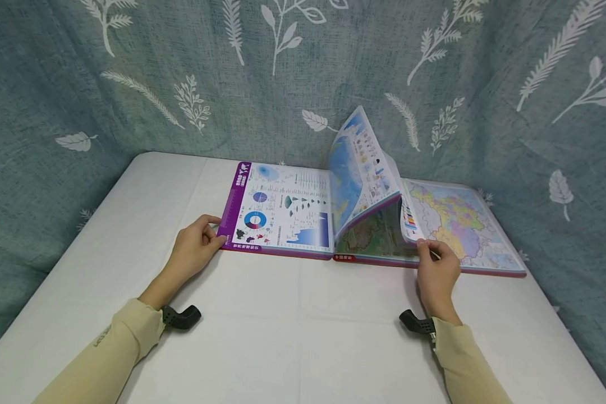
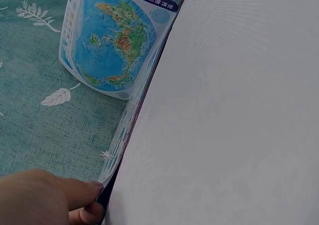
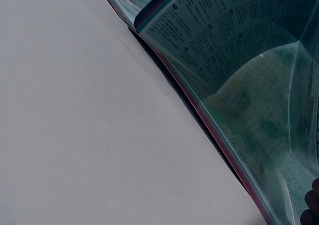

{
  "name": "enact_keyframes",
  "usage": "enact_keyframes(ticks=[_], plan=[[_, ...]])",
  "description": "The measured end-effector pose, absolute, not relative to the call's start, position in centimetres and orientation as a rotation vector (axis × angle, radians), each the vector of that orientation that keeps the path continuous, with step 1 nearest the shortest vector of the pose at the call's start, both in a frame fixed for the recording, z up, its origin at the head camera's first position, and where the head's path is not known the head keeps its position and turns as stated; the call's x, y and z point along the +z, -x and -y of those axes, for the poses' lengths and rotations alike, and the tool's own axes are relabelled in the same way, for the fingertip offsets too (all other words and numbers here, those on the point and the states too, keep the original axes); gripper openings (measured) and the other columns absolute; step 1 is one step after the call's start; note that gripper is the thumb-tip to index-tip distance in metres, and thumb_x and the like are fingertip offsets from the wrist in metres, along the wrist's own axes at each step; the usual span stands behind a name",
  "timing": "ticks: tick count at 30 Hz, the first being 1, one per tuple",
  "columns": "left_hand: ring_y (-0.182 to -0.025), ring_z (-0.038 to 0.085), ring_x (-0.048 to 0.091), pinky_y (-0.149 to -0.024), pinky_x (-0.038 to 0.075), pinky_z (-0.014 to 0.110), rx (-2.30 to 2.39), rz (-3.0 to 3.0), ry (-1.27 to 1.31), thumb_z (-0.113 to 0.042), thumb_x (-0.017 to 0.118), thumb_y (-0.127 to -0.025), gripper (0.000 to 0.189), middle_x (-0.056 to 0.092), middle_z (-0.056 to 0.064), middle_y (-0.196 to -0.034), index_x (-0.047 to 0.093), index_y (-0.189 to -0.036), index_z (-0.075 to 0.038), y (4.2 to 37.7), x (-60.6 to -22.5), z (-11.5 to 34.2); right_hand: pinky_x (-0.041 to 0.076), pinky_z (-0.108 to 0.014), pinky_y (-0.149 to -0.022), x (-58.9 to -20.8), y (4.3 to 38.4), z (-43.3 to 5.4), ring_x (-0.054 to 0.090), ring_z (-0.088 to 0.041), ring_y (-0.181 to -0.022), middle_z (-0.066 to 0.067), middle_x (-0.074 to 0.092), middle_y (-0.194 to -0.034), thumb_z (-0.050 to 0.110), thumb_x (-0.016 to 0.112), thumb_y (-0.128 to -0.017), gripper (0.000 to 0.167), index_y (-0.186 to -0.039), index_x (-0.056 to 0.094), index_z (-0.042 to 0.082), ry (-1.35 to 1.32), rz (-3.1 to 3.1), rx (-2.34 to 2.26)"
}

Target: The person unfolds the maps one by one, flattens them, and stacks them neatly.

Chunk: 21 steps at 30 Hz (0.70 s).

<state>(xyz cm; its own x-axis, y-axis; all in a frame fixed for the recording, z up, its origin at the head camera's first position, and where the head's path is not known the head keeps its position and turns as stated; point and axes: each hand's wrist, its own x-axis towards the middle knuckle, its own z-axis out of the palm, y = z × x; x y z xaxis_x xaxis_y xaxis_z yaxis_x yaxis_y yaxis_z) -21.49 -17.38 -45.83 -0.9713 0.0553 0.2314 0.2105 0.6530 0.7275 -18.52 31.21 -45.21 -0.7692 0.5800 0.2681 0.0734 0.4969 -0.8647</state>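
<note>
A wide atlas (image 1: pixel 288 207) lies open on the white table, its left page printed with charts and a purple border. My left hand (image 1: pixel 194 247) pinches the lower left corner of the atlas; in the left wrist view, the thumb (image 2: pixel 82 191) lies over that edge. Several pages (image 1: pixel 366 168) stand lifted and curved near the middle. Below the raised pages, the lower edge of a curled page (image 1: pixel 408 221) is held between the thumb and fingers of my right hand (image 1: pixel 438 275). Only dark fingertips (image 3: pixel 310 210) show in the right wrist view.
A coloured map page (image 1: pixel 457 224) lies flat at the far right. Behind the white table (image 1: pixel 293 325) hangs a green cloth (image 1: pixel 262 90) with white leaf patterns, close to the atlas's back edge. Both wrists wear black devices (image 1: pixel 182 317).
</note>
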Motion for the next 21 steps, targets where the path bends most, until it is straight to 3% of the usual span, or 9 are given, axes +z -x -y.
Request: enact_keyframes(ticks=[8, 15, 21], plan=[[-0.070, 0.019, 0.048, -0.064, 0.036, 0.028, -1.215, 2.689, 0.214, -0.009, 0.074, -0.097, 0.040, 0.059, 0.007, -0.078, 0.061, -0.134, 0.003, 21.5, -45.9, 17.5, 0.045, -0.014, -0.087, -45.2, 18.5, -33.0, 0.061, 0.000, -0.098, -0.004, 0.069, -0.114, 0.033, 0.065, -0.104, 0.037, -0.110, 0.072, -0.002, 0.590, 2.186, 1.232], [-0.070, 0.018, 0.047, -0.063, 0.036, 0.028, -1.210, 2.688, 0.208, -0.010, 0.074, -0.098, 0.040, 0.058, 0.006, -0.079, 0.061, -0.134, 0.002, 21.5, -45.9, 17.5, 0.048, -0.011, -0.073, -45.2, 18.5, -34.4, 0.060, 0.002, -0.088, 0.009, 0.065, -0.102, 0.035, 0.066, -0.103, 0.033, -0.110, 0.073, 0.003, 0.655, 2.142, 1.277], [-0.070, 0.017, 0.048, -0.062, 0.037, 0.027, -1.201, 2.691, 0.202, -0.011, 0.074, -0.098, 0.041, 0.059, 0.006, -0.079, 0.061, -0.134, 0.002, 21.4, -45.9, 17.4, 0.042, -0.018, -0.087, -45.1, 18.4, -35.7, 0.058, -0.005, -0.101, 0.007, 0.065, -0.104, 0.038, 0.064, -0.103, 0.040, -0.116, 0.074, 0.002, 0.732, 2.146, 1.258]])
